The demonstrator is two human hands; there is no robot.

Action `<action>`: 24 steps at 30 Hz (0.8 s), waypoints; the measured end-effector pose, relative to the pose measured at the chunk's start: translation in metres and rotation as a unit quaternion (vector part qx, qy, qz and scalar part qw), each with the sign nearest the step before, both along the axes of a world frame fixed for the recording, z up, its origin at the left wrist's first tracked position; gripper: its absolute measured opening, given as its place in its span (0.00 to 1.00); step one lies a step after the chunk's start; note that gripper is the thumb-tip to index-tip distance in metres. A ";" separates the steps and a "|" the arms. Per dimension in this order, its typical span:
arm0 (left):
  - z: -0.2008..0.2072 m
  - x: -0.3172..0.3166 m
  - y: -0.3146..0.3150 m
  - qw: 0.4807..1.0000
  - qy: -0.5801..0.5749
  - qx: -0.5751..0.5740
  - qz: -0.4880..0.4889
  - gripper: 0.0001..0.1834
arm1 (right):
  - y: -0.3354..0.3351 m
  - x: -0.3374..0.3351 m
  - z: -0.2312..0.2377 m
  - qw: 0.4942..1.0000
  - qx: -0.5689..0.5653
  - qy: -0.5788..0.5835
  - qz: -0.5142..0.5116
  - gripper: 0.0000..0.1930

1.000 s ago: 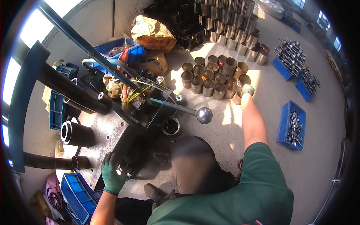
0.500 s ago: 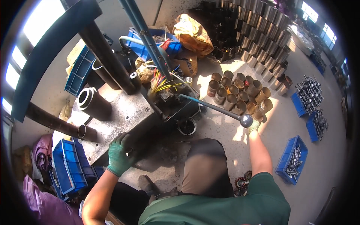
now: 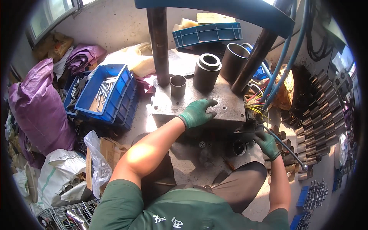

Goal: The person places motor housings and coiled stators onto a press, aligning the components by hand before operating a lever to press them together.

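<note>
My left hand [image 3: 198, 113], in a green glove, rests on the near edge of the steel press table [image 3: 234, 108]. Its fingers are stretched out, with nothing in them. Close beyond it stand a short thin-walled metal tube [image 3: 178, 87] and a thick dark cylinder [image 3: 207, 76] with a pale ring on top. My right hand [image 3: 268, 145], also gloved in green, is at the table's right front, beside the blue lever [image 3: 281, 142] with its ball end. Shadow and blur obscure its fingertips, so whether they touch or hold anything is unclear.
Blue press posts and frame [image 3: 218, 9] rise over the table. A wider tube [image 3: 234, 61] stands at the back, near colored wires [image 3: 255, 103]. Blue bins [image 3: 101, 92] and a purple sack [image 3: 44, 111] lie left. Stacked metal tubes [image 3: 322, 111] fill the right.
The view has swung left. My right hand has come back from the tubes on the floor to the table's right front. My left hand has moved along the table edge.
</note>
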State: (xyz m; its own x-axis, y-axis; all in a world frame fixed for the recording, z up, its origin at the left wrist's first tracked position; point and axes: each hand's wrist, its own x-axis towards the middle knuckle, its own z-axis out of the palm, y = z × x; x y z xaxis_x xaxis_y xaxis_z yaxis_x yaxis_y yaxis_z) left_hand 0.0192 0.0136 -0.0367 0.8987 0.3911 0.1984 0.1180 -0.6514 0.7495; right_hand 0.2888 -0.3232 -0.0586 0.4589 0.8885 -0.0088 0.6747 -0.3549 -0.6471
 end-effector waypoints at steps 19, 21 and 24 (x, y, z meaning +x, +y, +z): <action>-0.014 -0.008 0.096 0.973 -0.056 -0.117 0.191 0.25 | 0.381 -0.107 0.101 0.924 0.100 -0.367 0.047 0.31; -0.017 -0.009 0.095 0.971 -0.065 -0.119 0.195 0.24 | 0.364 -0.113 0.097 0.919 0.144 -0.363 0.060 0.31; -0.016 0.000 0.085 0.958 -0.120 -0.120 0.231 0.23 | 0.329 -0.106 0.086 0.922 0.195 -0.333 0.043 0.37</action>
